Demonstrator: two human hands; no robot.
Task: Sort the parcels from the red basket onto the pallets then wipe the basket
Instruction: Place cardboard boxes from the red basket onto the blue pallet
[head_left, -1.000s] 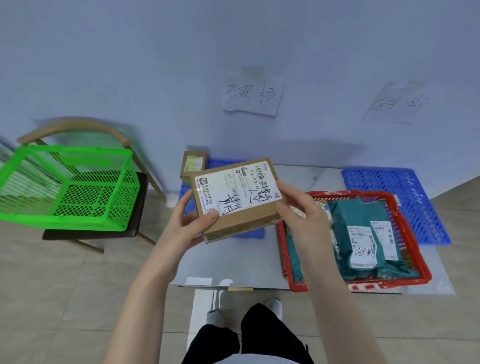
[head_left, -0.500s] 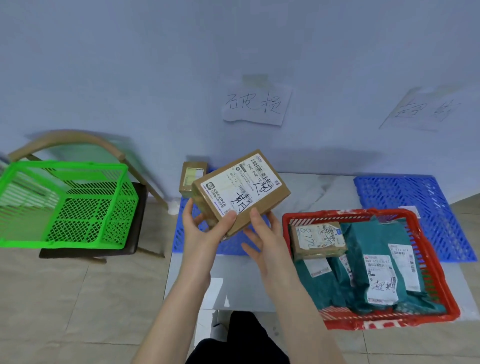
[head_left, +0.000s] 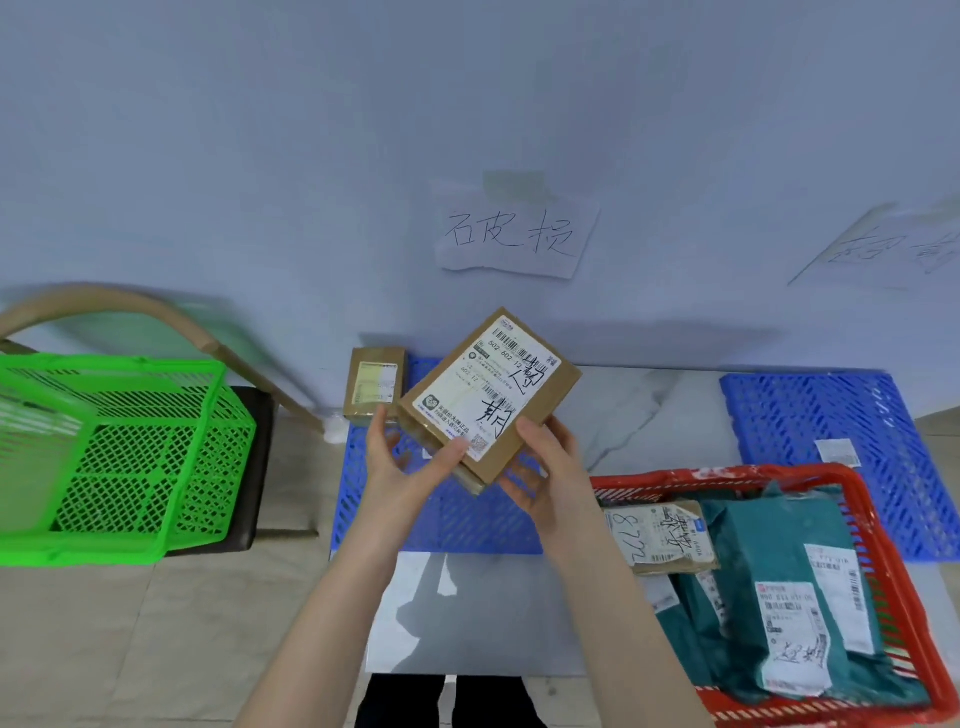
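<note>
Parcel of brown cardboard (head_left: 488, 395) is in the middle of the frame, held in the air with its label tilted up toward me. Its long axis slants from lower left to upper right. I have my left hand (head_left: 410, 467) on its lower-left end, thumb on the label and fingers curled beneath. My right hand (head_left: 550, 467) cradles the lower-right edge, thumb on the rim and fingers spread under it.

The left blue pallet (head_left: 457, 525) lies directly below the parcel on the bench (head_left: 623, 410), with a small box (head_left: 375, 382) already at its upper-left corner. The right blue pallet (head_left: 810, 415) is well apart, beyond the red basket (head_left: 727, 475), which holds more parcels. I judge the left pallet the short drop. If the label sends it right, my right hand is nearer.
</note>
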